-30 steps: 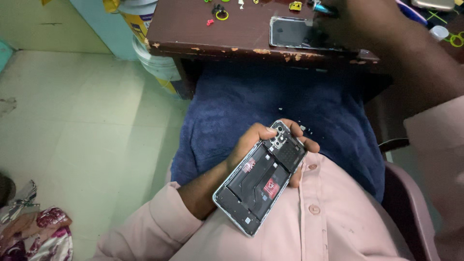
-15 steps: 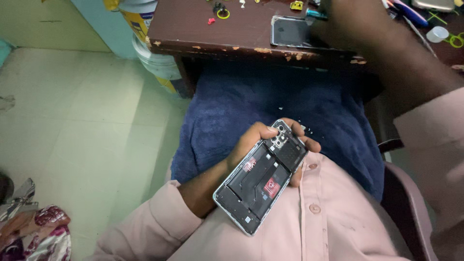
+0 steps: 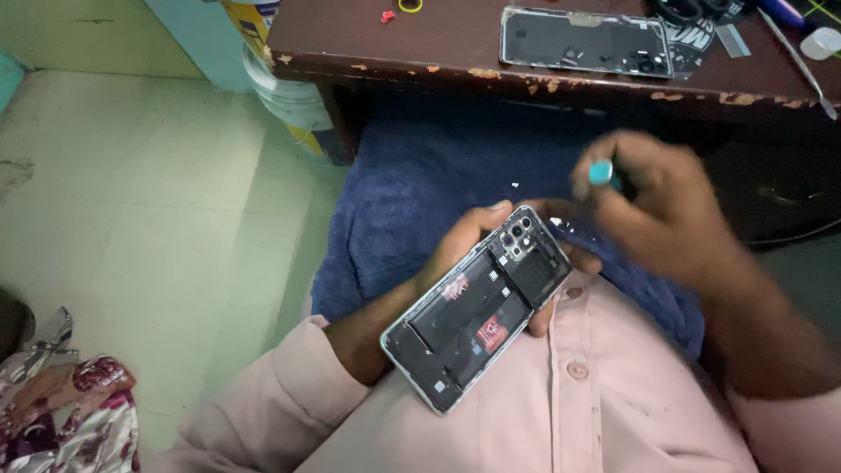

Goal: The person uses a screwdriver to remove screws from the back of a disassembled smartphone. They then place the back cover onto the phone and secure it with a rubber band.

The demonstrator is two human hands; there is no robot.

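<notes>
With the back cover off, opened phone (image 3: pixel 477 308) lies tilted against the pink shirt (image 3: pixel 569 412), inner side up, just above the lap. Left hand (image 3: pixel 455 254) cradles it from underneath: fingers wrapped round the edges, thumb at the left side near the camera cluster (image 3: pixel 517 238), one fingertip showing under the right edge. Closed grip on the frame.

Handling, my read: light, stiff frame, but fragile as it sits. Battery, boards and camera modules are exposed, so take hold by the metal rim only, long edges, as the left hand does. Keep pressure off the black battery area and the small parts near the top. Rim looks smooth, likely slippery; the under-cradle is the safer hold.

Right hand (image 3: pixel 666 219) hovers just beyond the phone's top corner, motion-blurred, fingers curled shut round a small tool with a teal cap (image 3: pixel 601 172). Tip not visible; cannot tell whether it touches the phone.

Blue cloth (image 3: pixel 420 193) covers the lap beneath, a few pale specks on it.

Farther out, worn brown table (image 3: pixel 420 44) holds the detached back cover (image 3: pixel 583 39), inner face up, near the edge. Plastic bucket (image 3: pixel 289 96) stands beside the table leg on pale floor tiles.
</notes>
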